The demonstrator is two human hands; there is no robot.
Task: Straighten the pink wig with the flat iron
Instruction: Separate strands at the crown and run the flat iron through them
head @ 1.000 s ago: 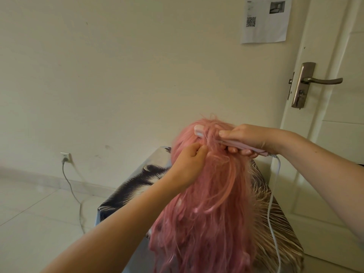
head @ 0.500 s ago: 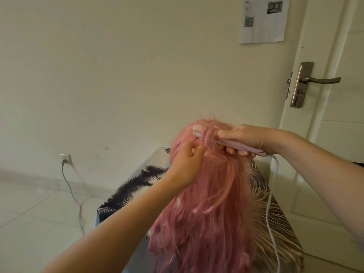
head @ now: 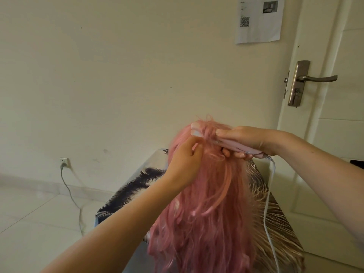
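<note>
The wig (head: 201,209) looks light, soft and slippery: left hand (head: 184,164) pinches a strand at its crown, right hand (head: 246,139) clamps the iron (head: 232,143) there.

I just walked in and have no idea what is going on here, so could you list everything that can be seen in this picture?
pink wig: one, pink, long strands hanging down at centre, over the table
flat iron: one, pale pink, at the crown of the wig, strands between its plates
cord: one, white, hanging from the iron's rear end
table: one, dark and tan patterned top, under the wig
wall socket: one, white, low on the wall at left, a grey cable plugged in
paper notice: one, white, high on the wall
door: one, white, at right, metal handle
left hand: pinching strands just below the iron
right hand: gripping the iron
</note>
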